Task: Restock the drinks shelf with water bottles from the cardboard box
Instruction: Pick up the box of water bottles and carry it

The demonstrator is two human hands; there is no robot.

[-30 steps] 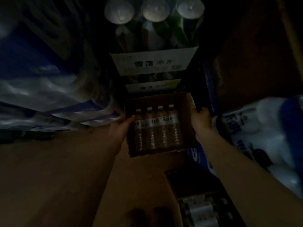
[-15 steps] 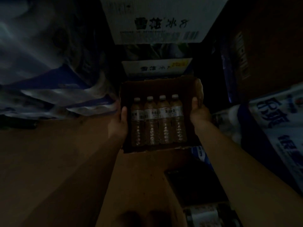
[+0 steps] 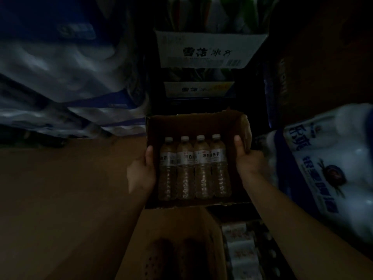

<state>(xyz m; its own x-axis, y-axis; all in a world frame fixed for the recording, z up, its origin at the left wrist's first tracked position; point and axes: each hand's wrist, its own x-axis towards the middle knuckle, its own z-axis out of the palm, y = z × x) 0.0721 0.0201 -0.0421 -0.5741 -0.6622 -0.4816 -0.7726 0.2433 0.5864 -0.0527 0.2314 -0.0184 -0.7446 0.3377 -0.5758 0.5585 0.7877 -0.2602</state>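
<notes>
An open cardboard box (image 3: 193, 124) sits in the dim middle of the view, held between both hands. Several water bottles (image 3: 193, 168) with white caps and white labels lie side by side inside it. My left hand (image 3: 142, 170) grips the box's left wall, thumb hooked over the rim. My right hand (image 3: 247, 158) grips the right wall, thumb inside next to the rightmost bottle. No drinks shelf can be made out in the dark.
White drink cartons (image 3: 207, 49) are stacked behind the box. Plastic-wrapped packs lie at left (image 3: 60, 77) and right (image 3: 333, 158). A flat cardboard sheet (image 3: 60, 199) covers the floor at left; a crate of bottles (image 3: 242, 249) sits at bottom right.
The box has come closer to me and slightly lower in view. Both hands have kept their grip on its sides, with the thumbs now over the rim.
</notes>
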